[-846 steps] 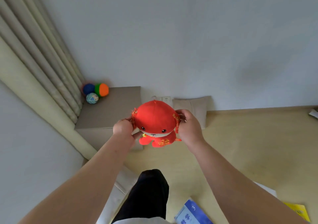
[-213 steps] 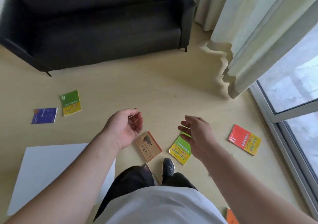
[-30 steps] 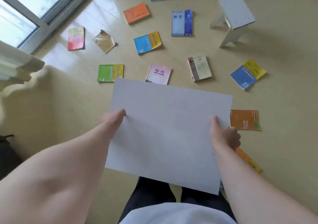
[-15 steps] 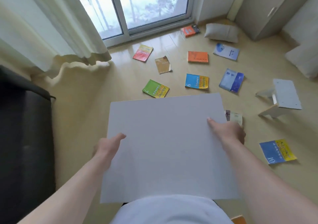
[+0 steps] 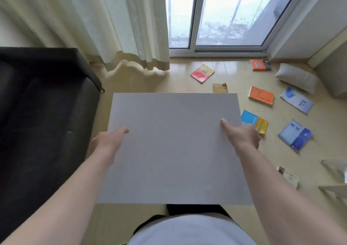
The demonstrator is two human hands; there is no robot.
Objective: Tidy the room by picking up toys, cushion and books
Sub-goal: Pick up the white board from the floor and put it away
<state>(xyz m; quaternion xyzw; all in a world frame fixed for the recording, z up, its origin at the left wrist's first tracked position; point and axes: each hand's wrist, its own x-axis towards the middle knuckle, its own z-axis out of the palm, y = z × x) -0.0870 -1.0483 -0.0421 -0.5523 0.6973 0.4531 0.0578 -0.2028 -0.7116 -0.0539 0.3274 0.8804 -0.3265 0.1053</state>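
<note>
Carefully: our left hand (image 5: 107,141) and right hand (image 5: 242,136) each pinch a side edge of the grey board (image 5: 174,150), which hides the floor (image 5: 235,71) ahead, so we risk treading on books (image 5: 255,123).

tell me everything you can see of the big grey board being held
The grey board is a large plain rectangle, flat, thin and matte, with no print or marks; it looks like stiff card, though I cannot be sure. It is held roughly level before the person's waist, above the floor, long sides running left to right. The left hand grips its left edge and the right hand its right edge, thumbs on top, fingers beneath hidden. Nothing lies on it.
</note>
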